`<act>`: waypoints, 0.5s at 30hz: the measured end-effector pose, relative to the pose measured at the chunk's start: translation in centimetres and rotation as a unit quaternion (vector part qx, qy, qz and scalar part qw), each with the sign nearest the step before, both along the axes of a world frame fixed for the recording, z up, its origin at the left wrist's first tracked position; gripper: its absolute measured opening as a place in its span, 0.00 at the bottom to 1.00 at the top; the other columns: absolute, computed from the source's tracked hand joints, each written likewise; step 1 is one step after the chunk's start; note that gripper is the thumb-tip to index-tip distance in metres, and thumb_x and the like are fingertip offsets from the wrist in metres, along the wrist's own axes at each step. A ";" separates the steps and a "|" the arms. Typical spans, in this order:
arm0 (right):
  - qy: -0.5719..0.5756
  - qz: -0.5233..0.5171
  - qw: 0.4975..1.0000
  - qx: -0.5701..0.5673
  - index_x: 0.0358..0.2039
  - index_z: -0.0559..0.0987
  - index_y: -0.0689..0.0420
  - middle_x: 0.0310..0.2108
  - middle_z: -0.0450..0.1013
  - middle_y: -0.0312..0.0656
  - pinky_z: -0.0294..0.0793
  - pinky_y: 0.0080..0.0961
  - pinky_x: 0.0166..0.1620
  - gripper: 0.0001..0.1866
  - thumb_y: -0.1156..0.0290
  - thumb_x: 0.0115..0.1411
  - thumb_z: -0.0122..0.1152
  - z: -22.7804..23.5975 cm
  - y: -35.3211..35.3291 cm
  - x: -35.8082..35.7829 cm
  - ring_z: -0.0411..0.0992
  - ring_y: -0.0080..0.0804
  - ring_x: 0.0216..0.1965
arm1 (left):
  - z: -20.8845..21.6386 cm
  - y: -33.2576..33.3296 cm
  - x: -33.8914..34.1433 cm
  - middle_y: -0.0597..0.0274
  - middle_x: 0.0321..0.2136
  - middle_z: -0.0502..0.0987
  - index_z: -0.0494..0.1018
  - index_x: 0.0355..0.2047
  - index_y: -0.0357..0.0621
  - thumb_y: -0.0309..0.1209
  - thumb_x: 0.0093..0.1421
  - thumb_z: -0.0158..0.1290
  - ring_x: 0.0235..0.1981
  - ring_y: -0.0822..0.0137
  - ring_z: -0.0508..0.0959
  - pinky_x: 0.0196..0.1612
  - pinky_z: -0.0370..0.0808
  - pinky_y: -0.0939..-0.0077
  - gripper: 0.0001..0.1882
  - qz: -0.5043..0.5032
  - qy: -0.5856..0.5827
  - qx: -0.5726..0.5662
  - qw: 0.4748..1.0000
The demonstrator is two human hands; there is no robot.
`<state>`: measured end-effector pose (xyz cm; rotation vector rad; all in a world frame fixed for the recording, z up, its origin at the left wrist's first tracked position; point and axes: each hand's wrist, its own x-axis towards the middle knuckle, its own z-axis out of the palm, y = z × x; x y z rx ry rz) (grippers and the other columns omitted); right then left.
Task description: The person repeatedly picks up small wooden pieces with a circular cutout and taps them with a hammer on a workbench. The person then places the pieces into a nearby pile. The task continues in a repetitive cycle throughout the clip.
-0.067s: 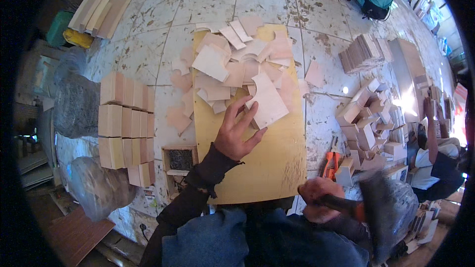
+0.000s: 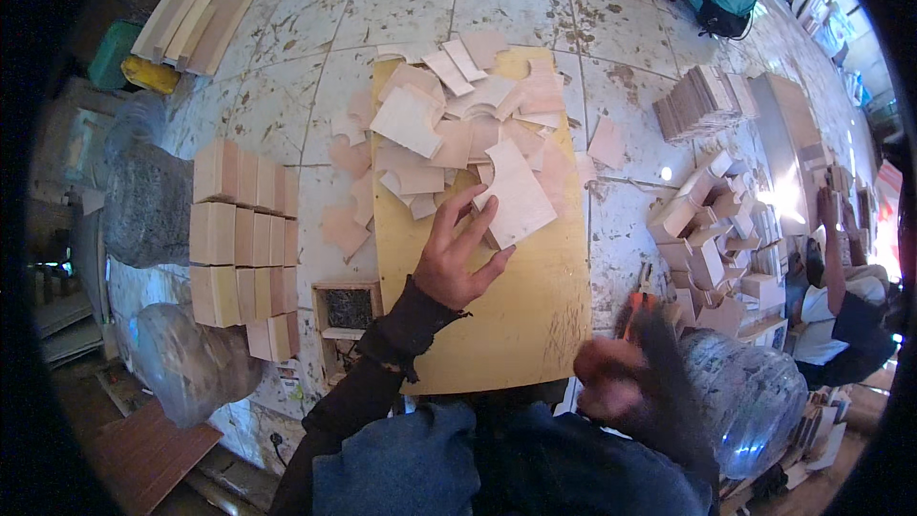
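My left hand (image 2: 460, 258) steadies a pale wooden piece (image 2: 521, 199) on the yellow board (image 2: 497, 334). Its fingertips press on the left edge, and the thumb touches the lower corner. The piece has a notch cut at its far end and appears to sit on another part, mostly hidden. My right hand (image 2: 608, 377), smeared by motion, is closed at the board's lower right corner. It grips a hammer (image 2: 661, 339), now only a dark blur above and right of the fist.
Thin notched wood pieces (image 2: 411, 119) lie scattered over the board's far half. Stacked blocks (image 2: 215, 234) stand left, beside a small wooden box (image 2: 349, 308). Orange-handled pliers (image 2: 638, 311), piled wood parts (image 2: 712, 239) and a plastic-wrapped bundle (image 2: 745, 401) are right. Other people sit nearby.
The hammer has swung up and left, from beside the wrapped bundle toward the pliers. My left hand and the wooden piece have stayed put.
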<state>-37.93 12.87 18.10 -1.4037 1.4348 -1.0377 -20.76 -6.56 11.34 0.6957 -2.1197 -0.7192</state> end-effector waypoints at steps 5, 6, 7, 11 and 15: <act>0.188 -0.171 0.958 0.129 0.34 0.68 0.61 0.16 0.68 0.59 0.66 0.56 0.25 0.15 0.61 0.69 0.43 -2.8 0.1 0.2 0.70 0.66 0.20 | 0.6 0.6 -0.5 0.46 0.55 0.67 0.71 0.56 0.38 0.29 0.48 0.66 0.50 0.50 0.73 0.51 0.75 0.61 0.33 0.046 -0.006 -0.011 0.999; 0.198 -0.194 0.956 0.101 0.34 0.68 0.61 0.15 0.68 0.58 0.67 0.53 0.24 0.15 0.61 0.70 0.43 -3.2 0.3 0.2 0.70 0.64 0.20 | 0.8 1.0 -0.6 0.46 0.54 0.66 0.71 0.55 0.38 0.32 0.48 0.68 0.47 0.51 0.74 0.50 0.75 0.62 0.33 0.070 -0.011 -0.020 0.997; 0.199 -0.196 0.956 0.094 0.34 0.69 0.61 0.15 0.69 0.58 0.67 0.52 0.23 0.15 0.61 0.70 0.43 -3.4 0.6 0.0 0.70 0.64 0.20 | 1.1 1.5 -0.8 0.46 0.53 0.66 0.71 0.55 0.38 0.33 0.48 0.68 0.47 0.51 0.74 0.50 0.75 0.62 0.34 0.089 -0.022 -0.010 0.996; 0.195 -0.204 0.953 0.113 0.32 0.69 0.61 0.15 0.68 0.56 0.66 0.49 0.22 0.15 0.62 0.69 0.45 -4.3 1.8 -0.3 0.70 0.60 0.19 | 1.5 4.7 0.6 0.47 0.50 0.63 0.72 0.51 0.35 0.39 0.48 0.69 0.44 0.54 0.75 0.44 0.77 0.62 0.33 0.108 -0.029 0.036 0.993; 0.186 -0.206 0.950 0.142 0.30 0.69 0.61 0.15 0.68 0.55 0.65 0.48 0.22 0.15 0.63 0.69 0.46 -5.4 3.1 -0.6 0.70 0.60 0.19 | -0.5 6.6 6.4 0.48 0.43 0.73 0.74 0.44 0.37 0.33 0.57 0.61 0.37 0.55 0.76 0.37 0.79 0.63 0.18 0.179 0.000 0.113 0.977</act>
